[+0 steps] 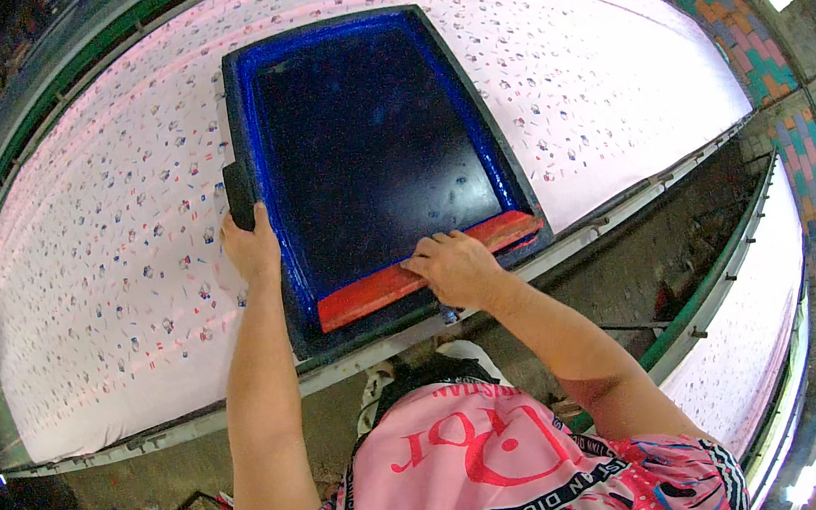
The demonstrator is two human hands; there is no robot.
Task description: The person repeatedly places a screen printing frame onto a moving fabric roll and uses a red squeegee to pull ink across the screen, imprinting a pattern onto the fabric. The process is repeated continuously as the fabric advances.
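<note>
A dark screen-printing frame (480, 116) lies flat on a long white fabric (137, 220) printed with small scattered motifs. Blue ink lines its inner borders, and its middle is a dark, shiny mesh (365, 144). At the frame's left edge, just below a black block-like handle (238, 194), my left hand (252, 248) is closed on the side; some fingers are hidden. My right hand (457, 270) grips a red squeegee (367, 296) from above, fingers bent over its top. The squeegee lies across the near end of the frame, tilted slightly up to the right.
A metal rail (360, 361) runs along the table's near edge, close to my body. Behind me on the right is another table (741, 348) with white cloth and a green edge. Coloured floor tiles (767, 63) show at the far right.
</note>
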